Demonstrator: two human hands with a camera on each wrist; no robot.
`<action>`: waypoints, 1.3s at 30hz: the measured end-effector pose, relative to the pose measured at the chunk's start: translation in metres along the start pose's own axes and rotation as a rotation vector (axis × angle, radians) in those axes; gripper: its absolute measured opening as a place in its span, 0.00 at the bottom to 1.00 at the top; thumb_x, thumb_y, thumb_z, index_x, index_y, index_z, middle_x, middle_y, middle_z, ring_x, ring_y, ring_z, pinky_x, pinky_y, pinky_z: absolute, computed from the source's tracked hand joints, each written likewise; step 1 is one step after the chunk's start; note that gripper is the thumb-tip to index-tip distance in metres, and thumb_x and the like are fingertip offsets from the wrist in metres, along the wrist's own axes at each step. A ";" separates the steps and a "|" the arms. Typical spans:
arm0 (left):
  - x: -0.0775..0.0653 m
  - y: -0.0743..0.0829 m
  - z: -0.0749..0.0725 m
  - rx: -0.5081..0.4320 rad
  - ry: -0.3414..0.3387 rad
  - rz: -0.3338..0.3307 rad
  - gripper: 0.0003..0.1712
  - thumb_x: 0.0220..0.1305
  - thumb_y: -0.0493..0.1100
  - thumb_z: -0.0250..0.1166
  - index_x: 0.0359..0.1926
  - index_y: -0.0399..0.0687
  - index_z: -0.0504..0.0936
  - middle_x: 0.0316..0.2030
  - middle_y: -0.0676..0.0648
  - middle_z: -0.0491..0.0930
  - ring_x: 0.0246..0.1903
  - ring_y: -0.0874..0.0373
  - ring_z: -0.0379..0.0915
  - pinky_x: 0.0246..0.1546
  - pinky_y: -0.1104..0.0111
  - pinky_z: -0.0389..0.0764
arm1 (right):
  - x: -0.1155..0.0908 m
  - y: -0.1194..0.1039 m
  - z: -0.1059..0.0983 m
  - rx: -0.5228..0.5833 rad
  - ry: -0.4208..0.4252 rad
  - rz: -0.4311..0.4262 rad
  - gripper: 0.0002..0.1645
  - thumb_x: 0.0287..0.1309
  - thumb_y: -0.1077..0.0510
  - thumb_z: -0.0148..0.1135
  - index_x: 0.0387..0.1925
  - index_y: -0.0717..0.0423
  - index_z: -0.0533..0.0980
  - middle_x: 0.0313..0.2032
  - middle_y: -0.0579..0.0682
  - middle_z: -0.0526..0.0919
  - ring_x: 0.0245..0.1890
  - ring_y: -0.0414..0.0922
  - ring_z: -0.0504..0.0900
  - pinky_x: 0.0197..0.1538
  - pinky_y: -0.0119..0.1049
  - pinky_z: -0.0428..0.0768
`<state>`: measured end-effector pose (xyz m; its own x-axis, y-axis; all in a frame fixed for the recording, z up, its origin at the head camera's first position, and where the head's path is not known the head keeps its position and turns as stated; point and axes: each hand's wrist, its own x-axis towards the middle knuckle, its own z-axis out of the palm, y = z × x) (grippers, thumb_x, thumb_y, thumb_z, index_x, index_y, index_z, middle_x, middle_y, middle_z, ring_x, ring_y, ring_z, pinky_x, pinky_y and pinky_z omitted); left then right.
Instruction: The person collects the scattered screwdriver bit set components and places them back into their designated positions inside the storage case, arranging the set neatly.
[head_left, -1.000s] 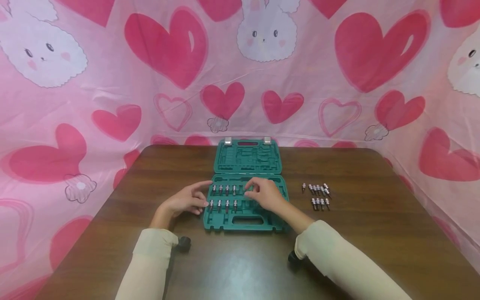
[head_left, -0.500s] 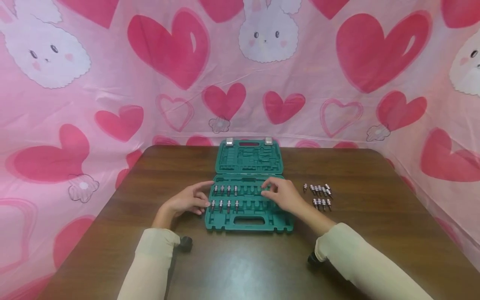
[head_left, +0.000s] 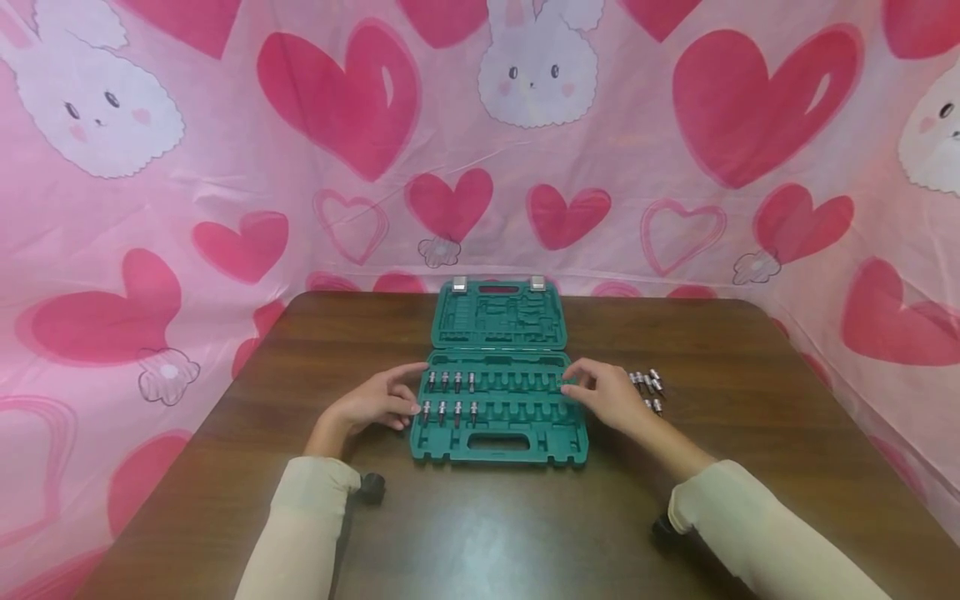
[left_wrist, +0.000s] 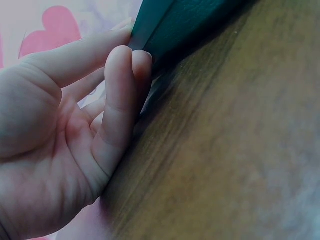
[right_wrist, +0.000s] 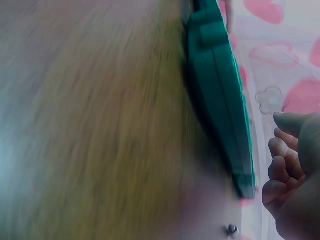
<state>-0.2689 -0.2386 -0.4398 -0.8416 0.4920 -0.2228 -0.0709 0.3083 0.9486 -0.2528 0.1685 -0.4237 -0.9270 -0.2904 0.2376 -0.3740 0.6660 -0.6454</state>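
Note:
A green plastic tool case (head_left: 498, 425) lies unfolded on the table. In its left part stand two short rows of silver bit sockets (head_left: 457, 382), and the slots to their right hold nothing. My left hand (head_left: 369, 404) touches the case's left edge with its thumb and an outstretched finger; the left wrist view shows these fingertips against the green side (left_wrist: 165, 30). Over the case's right edge hovers my right hand (head_left: 611, 396), its fingers loosely bent with nothing visible between them. More bit sockets (head_left: 654, 382) lie on the table beyond that hand, partly hidden by it.
The brown wooden table (head_left: 480, 517) carries the case near its far edge. The case's lid (head_left: 498, 317) leans back behind the tray. A pink cloth (head_left: 517, 158) with hearts and rabbits hangs behind and at both sides.
My right hand has moved rightward across the case, from its middle to its right edge, and now covers some of the loose bit sockets. My left hand has stayed at the case's left edge.

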 end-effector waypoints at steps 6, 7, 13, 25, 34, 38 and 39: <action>-0.001 0.001 0.000 -0.007 -0.002 0.000 0.43 0.62 0.37 0.67 0.74 0.54 0.56 0.37 0.37 0.81 0.29 0.50 0.78 0.33 0.61 0.84 | -0.007 0.011 -0.011 -0.031 -0.025 0.045 0.10 0.59 0.56 0.68 0.42 0.54 0.81 0.21 0.45 0.74 0.20 0.44 0.72 0.23 0.38 0.73; -0.001 0.002 0.001 -0.007 -0.003 0.002 0.43 0.63 0.37 0.67 0.74 0.53 0.56 0.37 0.37 0.81 0.29 0.50 0.78 0.33 0.62 0.84 | -0.008 0.013 -0.012 -0.037 -0.028 0.052 0.10 0.59 0.55 0.68 0.42 0.53 0.81 0.21 0.45 0.74 0.20 0.44 0.72 0.24 0.38 0.73; -0.002 0.005 0.002 -0.009 -0.002 0.008 0.43 0.63 0.37 0.67 0.74 0.52 0.56 0.36 0.37 0.81 0.28 0.51 0.78 0.32 0.63 0.84 | -0.015 0.025 -0.020 -0.064 -0.029 0.027 0.10 0.58 0.56 0.69 0.42 0.53 0.81 0.22 0.45 0.74 0.22 0.44 0.72 0.24 0.37 0.74; -0.001 0.004 0.001 -0.013 -0.006 0.010 0.43 0.62 0.37 0.67 0.74 0.51 0.56 0.35 0.37 0.81 0.28 0.51 0.78 0.32 0.63 0.84 | -0.026 0.047 -0.040 -0.104 -0.026 0.022 0.12 0.57 0.58 0.69 0.43 0.54 0.81 0.20 0.43 0.74 0.21 0.44 0.71 0.24 0.38 0.73; 0.000 0.002 0.000 -0.017 -0.010 0.012 0.43 0.62 0.36 0.67 0.74 0.52 0.56 0.35 0.37 0.81 0.28 0.51 0.78 0.31 0.63 0.84 | -0.029 0.061 -0.056 -0.117 -0.020 0.048 0.12 0.55 0.61 0.70 0.43 0.57 0.81 0.21 0.44 0.75 0.20 0.43 0.71 0.22 0.35 0.70; 0.000 0.002 0.000 -0.018 -0.009 0.012 0.44 0.62 0.36 0.67 0.74 0.51 0.56 0.36 0.37 0.81 0.28 0.51 0.78 0.31 0.63 0.84 | -0.029 0.066 -0.062 -0.108 -0.048 0.064 0.13 0.56 0.62 0.69 0.44 0.58 0.81 0.22 0.44 0.77 0.22 0.43 0.72 0.23 0.36 0.71; 0.000 0.001 0.000 -0.018 -0.009 0.011 0.44 0.62 0.36 0.67 0.74 0.51 0.56 0.36 0.37 0.81 0.28 0.51 0.78 0.31 0.63 0.84 | -0.029 0.068 -0.063 -0.107 -0.055 0.070 0.13 0.56 0.62 0.69 0.44 0.58 0.81 0.22 0.44 0.77 0.22 0.43 0.72 0.23 0.36 0.71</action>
<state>-0.2689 -0.2380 -0.4386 -0.8377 0.5025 -0.2138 -0.0712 0.2877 0.9551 -0.2527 0.2654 -0.4284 -0.9489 -0.2763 0.1526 -0.3126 0.7547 -0.5768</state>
